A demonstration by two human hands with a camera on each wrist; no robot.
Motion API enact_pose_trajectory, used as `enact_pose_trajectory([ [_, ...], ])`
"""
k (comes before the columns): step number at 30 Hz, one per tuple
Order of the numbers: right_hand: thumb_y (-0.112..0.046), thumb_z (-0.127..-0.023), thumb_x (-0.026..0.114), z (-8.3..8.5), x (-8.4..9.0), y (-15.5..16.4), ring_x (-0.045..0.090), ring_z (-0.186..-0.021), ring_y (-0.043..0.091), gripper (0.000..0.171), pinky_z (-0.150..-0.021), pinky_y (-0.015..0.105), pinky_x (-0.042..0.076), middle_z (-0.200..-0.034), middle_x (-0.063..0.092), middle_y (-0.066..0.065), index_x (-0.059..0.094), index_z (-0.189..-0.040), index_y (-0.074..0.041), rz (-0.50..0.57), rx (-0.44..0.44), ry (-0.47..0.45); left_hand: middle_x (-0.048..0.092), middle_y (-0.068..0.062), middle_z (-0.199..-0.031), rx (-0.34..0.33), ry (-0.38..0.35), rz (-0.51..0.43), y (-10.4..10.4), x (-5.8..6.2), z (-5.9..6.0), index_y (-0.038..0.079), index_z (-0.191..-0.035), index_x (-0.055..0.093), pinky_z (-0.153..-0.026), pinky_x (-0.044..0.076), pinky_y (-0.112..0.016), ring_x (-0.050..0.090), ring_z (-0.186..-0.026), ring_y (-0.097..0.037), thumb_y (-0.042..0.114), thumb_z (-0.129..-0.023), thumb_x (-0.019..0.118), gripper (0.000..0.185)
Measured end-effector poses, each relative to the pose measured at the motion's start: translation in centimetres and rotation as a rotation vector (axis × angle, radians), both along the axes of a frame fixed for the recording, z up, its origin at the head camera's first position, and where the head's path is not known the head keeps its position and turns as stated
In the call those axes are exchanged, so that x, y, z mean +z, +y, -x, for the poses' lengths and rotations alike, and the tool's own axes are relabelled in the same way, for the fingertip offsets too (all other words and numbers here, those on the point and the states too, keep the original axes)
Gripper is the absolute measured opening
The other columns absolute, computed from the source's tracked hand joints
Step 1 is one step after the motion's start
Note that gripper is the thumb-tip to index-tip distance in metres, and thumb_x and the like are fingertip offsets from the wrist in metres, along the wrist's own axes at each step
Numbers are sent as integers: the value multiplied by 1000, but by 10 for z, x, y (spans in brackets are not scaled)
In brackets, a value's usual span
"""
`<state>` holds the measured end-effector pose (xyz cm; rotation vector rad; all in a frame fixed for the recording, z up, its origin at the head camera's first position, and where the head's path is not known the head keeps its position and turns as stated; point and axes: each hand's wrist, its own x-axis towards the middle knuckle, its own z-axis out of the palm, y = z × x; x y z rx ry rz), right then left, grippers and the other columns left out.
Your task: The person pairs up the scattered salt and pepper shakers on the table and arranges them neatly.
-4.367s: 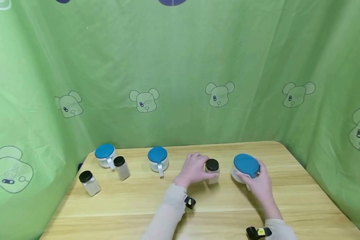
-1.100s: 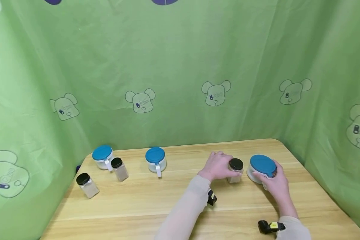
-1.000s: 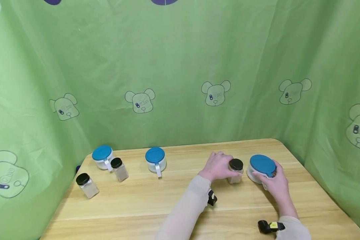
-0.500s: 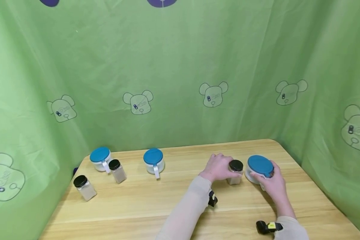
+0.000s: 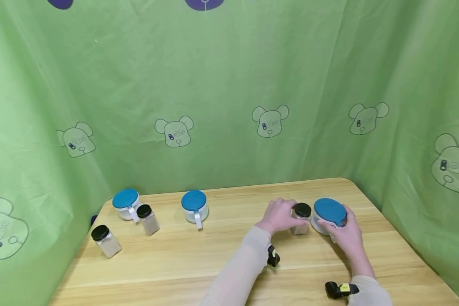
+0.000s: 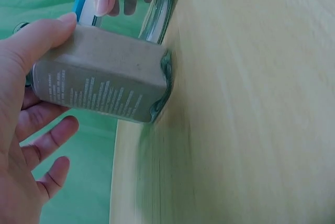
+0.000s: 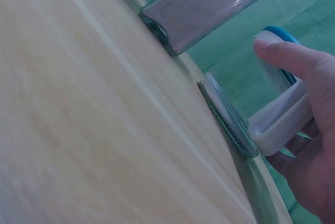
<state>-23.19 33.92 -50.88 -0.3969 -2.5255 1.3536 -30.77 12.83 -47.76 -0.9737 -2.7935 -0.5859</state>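
Note:
My left hand (image 5: 278, 216) pinches a square glass spice jar (image 5: 300, 229) with a black lid, upright on the right part of the table. Brownish powder and printed lettering show on the jar (image 6: 99, 72) in the left wrist view. Just right of it, my right hand (image 5: 349, 236) grips a round clear glass seasoning pot (image 5: 330, 210) with a blue lid. The pot's white handle (image 7: 282, 119) points toward my palm in the right wrist view. Only a narrow gap separates jar and pot. Both bases are at the tabletop.
On the left of the wooden table (image 5: 168, 272) stand a blue-lidded pot (image 5: 125, 199) and two black-lidded spice jars (image 5: 148, 221) (image 5: 107, 242). Another blue-lidded pot (image 5: 194, 204) stands near the back middle. A green curtain (image 5: 222, 85) hangs behind.
Over the span both hands have carried the spice jar and the pot to the right. Within the last second the jar has edged closer to the pot, and the head view has shifted slightly.

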Motion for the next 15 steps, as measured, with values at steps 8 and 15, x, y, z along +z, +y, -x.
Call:
enact_pose_trajectory([
  [8, -39, -83, 76, 1, -2, 2, 24, -138, 57, 110, -108, 73, 23, -155, 18, 35, 2, -156, -5, 5, 18, 2, 66, 17, -91, 39, -59, -55, 4, -1, -2, 28, -114, 64, -81, 46, -23, 56, -85, -4, 70, -74, 68, 58],
  [15, -37, -84, 76, 0, 0, 1, 24, -138, 57, 109, -108, 73, 23, -155, 18, 35, 1, -156, -5, 4, 23, 5, 61, 16, -83, 70, -126, -108, 8, -1, -5, 28, -112, 64, -70, 42, -21, 51, -77, -3, 66, -74, 72, 54],
])
